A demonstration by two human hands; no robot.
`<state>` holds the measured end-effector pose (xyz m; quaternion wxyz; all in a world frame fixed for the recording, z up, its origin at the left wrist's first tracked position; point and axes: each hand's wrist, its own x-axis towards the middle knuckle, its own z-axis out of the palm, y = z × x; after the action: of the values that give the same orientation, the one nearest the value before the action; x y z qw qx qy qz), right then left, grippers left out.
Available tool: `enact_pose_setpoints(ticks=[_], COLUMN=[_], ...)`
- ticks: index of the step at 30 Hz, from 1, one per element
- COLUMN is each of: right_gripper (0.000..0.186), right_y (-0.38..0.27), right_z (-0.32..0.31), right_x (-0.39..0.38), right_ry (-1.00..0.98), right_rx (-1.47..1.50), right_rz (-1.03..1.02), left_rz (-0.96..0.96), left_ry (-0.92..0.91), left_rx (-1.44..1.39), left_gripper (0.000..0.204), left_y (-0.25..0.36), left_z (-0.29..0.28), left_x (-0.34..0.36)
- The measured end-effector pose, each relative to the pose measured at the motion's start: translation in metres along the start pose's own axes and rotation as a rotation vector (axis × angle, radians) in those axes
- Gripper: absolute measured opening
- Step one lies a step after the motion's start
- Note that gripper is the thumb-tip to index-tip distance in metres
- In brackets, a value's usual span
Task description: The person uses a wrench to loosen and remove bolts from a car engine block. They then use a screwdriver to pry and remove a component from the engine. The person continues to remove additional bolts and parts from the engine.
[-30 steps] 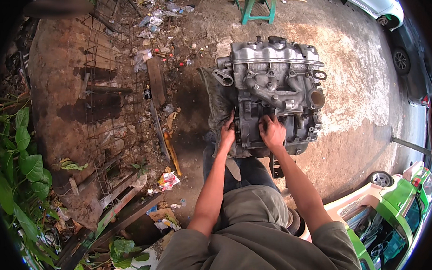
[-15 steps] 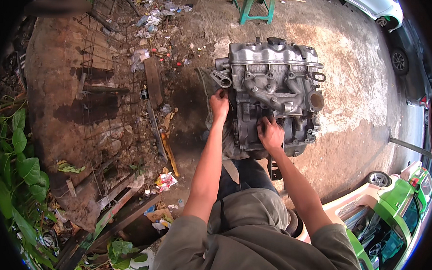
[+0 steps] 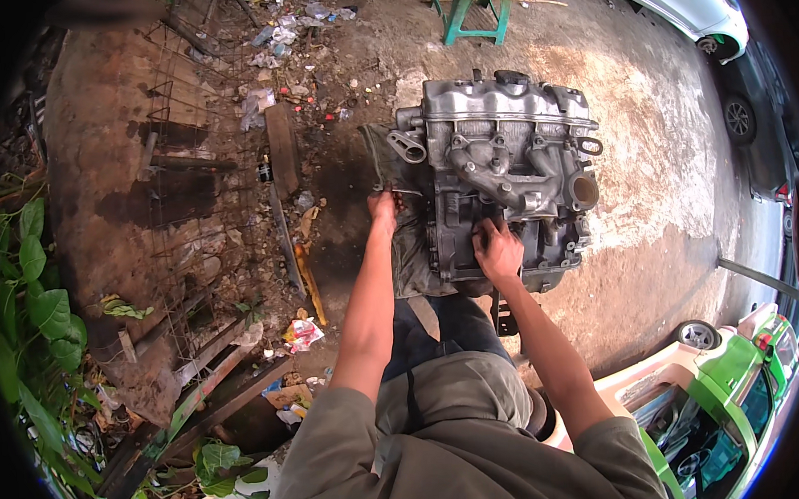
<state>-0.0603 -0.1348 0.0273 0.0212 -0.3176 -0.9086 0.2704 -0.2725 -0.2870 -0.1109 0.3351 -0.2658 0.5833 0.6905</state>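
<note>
Nearest is the grey-green shirt (image 3: 507, 459); beyond it the right hand (image 3: 499, 248) rests at the lower part of the metal engine (image 3: 508, 173), fingers curled (whether they grip anything there, I cannot tell); the left hand (image 3: 382, 207), apart from the engine's left side, has its fingers closed around a slim metal tool (image 3: 403, 190); a dark cloth (image 3: 411, 262) shows along that side; farther off stands a green stool (image 3: 455, 19).

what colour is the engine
The engine is silvery grey toward its top, darker grey lower down, best seen in the head view.
</note>
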Motion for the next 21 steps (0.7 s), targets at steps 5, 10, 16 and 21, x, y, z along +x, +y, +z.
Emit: enact_pose_setpoints(ticks=[5, 10, 16, 21], right_gripper=[0.013, 0.014, 0.014, 0.014], right_y=[0.0, 0.0, 0.0, 0.0], right_z=[-0.001, -0.001, 0.0, 0.0], right_x=[0.0, -0.001, 0.0, 0.0], right_ry=[0.025, 0.013, 0.014, 0.035], right_rx=[0.009, -0.006, -0.03, -0.032], right_rz=[-0.03, -0.018, -0.021, -0.046], left_rz=[0.087, 0.222, 0.106, 0.245], left_ry=[-0.075, -0.265, -0.229, -0.254], left_rx=[-0.15, 0.06, 0.421, 0.43], left_gripper=[0.014, 0.023, 0.057, 0.057], left_y=[-0.016, -0.03, -0.032, -0.05], left_z=[-0.018, -0.02, -0.005, -0.002], left_x=[-0.044, -0.076, -0.106, -0.095])
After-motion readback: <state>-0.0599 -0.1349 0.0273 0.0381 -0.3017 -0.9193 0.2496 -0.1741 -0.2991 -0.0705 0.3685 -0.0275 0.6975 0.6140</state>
